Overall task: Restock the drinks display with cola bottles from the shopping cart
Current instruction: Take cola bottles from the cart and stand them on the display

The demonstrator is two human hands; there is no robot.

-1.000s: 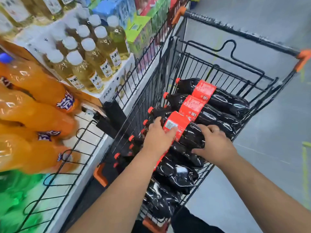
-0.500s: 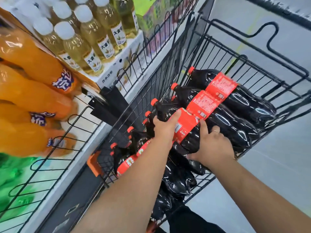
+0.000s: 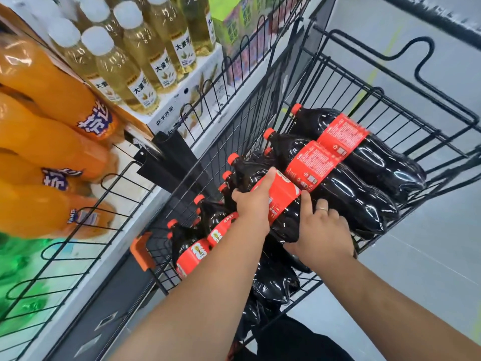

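Several dark cola bottles with red caps and red labels lie on their sides in a black wire shopping cart. My left hand grips the neck end of one cola bottle over its red label. My right hand holds the same bottle's dark body from the right and underneath. Two more cola bottles lie just beyond it, and others lie lower in the cart. The drinks display shelf with a black wire front rail runs along the left.
Orange soda bottles lie stacked on the shelf at left, with green bottles below them. Pale tea bottles with white caps stand in a white carton behind. Colourful boxes sit further along. Grey floor lies to the right of the cart.
The view has moved closer to the cart. Both hands stay on the same cola bottle, its neck end slightly raised, and my right thumb now points up along the label.
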